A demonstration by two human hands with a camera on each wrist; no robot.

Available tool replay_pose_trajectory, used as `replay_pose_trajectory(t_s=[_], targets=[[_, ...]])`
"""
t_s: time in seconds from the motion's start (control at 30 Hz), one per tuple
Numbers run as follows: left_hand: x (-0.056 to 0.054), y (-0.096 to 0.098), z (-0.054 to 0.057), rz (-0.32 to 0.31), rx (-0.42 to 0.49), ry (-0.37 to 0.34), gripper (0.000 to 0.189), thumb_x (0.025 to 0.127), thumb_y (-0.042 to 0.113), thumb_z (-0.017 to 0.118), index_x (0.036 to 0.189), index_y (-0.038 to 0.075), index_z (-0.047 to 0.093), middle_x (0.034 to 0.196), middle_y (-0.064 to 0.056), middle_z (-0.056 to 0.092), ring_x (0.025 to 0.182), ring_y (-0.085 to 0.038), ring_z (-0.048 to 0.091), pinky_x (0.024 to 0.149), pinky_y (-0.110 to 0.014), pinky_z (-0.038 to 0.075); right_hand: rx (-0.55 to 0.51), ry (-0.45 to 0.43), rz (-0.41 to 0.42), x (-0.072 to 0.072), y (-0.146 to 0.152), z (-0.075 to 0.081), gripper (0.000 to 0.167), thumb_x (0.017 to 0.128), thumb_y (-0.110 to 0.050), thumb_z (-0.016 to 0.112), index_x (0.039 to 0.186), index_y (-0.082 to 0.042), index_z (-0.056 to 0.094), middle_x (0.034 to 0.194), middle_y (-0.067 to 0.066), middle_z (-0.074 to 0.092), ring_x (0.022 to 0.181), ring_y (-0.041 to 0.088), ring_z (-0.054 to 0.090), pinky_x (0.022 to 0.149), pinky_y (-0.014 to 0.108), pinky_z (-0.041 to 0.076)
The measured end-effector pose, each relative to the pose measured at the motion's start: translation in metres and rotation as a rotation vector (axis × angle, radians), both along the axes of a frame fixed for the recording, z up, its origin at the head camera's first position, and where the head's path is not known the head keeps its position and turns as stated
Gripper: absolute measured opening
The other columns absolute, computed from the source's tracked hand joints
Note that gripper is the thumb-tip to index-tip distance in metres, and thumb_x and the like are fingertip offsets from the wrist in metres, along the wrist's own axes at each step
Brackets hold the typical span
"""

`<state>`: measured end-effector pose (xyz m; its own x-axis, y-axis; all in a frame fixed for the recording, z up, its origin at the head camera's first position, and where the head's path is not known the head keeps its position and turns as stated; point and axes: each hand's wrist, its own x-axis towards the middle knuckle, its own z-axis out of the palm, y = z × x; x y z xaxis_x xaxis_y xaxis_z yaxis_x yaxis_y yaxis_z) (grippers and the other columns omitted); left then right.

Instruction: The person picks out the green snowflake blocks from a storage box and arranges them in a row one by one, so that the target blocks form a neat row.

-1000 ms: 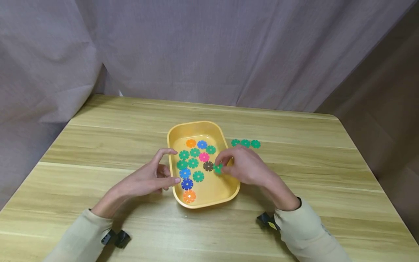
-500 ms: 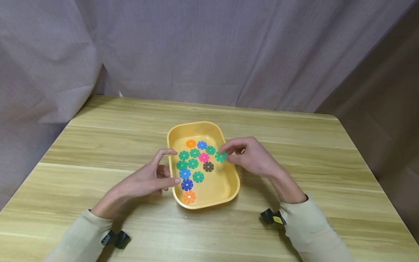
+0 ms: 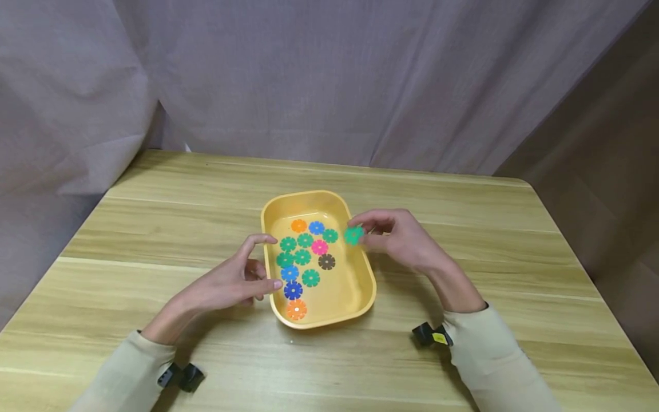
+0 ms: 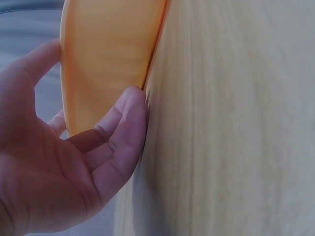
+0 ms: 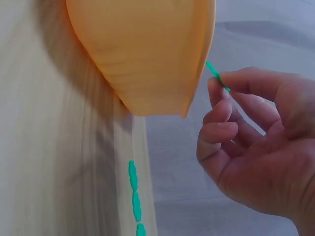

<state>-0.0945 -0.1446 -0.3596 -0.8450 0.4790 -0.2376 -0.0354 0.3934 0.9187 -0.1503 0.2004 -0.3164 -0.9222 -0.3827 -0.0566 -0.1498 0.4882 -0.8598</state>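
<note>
A yellow plastic tray [image 3: 334, 294] rests on the wooden table, with notched, flower-shaped plastic discs lying flat inside it. My left hand [image 3: 229, 280] holds its left side, index finger and thumb over the rim, the other fingers against the outer wall in the left wrist view. Between thumb and fingertips my right hand [image 3: 404, 240] pinches a green disc [image 3: 353, 234] over the tray's right rim; the right wrist view shows this disc edge-on. Left in the tray are several green discs [image 3: 311, 278], blue ones [image 3: 293, 290], two orange ones [image 3: 296, 309], a pink one [image 3: 320, 247] and a brown one [image 3: 326, 262].
Green discs [image 5: 136, 205] lie in a row on the table right of the tray, hidden behind my right hand in the head view. A grey curtain [image 3: 288, 80] hangs behind the table's far edge. Small black cameras [image 3: 181, 376] sit at both wrists.
My right hand has lifted the green disc from beside the brown one and carried it up and right to the tray's rim. The left hand has stayed on the tray.
</note>
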Motion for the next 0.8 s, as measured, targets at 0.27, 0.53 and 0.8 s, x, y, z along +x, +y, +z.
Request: replay_pose_trajectory(t_s=[0.27,0.53,0.8], targets=[[0.002,-0.002,0.000,0.009,0.004,-0.014,0.082,0.097,0.027,0.079,0.157,0.023,0.024,0.093,-0.012,0.062,0.072,-0.025,0.063,0.059,-0.033,0.055,-0.049,-0.001,-0.067,-0.011,0.009,-0.002,0.033,0.089,-0.011,0.083,0.123,-0.011,0.078,0.100,0.008,0.074,0.090,0.022,0.064,0.073,0.024,0.050],[0.003,-0.002,0.001,0.013,0.001,-0.008,0.082,0.097,0.027,0.079,0.158,0.022,0.024,0.094,-0.013,0.063,0.073,-0.026,0.064,0.059,-0.033,0.056,-0.075,-0.038,-0.128,-0.016,0.018,-0.001,0.038,0.090,-0.008,0.081,0.128,-0.008,0.074,0.096,-0.001,0.073,0.086,0.011,0.065,0.069,0.021,0.052],[0.002,0.000,0.001,-0.006,0.008,-0.001,0.082,0.096,0.026,0.079,0.158,0.023,0.025,0.101,-0.016,0.064,0.076,-0.028,0.066,0.062,-0.037,0.058,-0.103,-0.054,-0.186,-0.019,0.035,0.003,0.038,0.092,-0.011,0.081,0.129,-0.008,0.071,0.091,-0.010,0.071,0.078,0.007,0.060,0.063,0.021,0.048]])
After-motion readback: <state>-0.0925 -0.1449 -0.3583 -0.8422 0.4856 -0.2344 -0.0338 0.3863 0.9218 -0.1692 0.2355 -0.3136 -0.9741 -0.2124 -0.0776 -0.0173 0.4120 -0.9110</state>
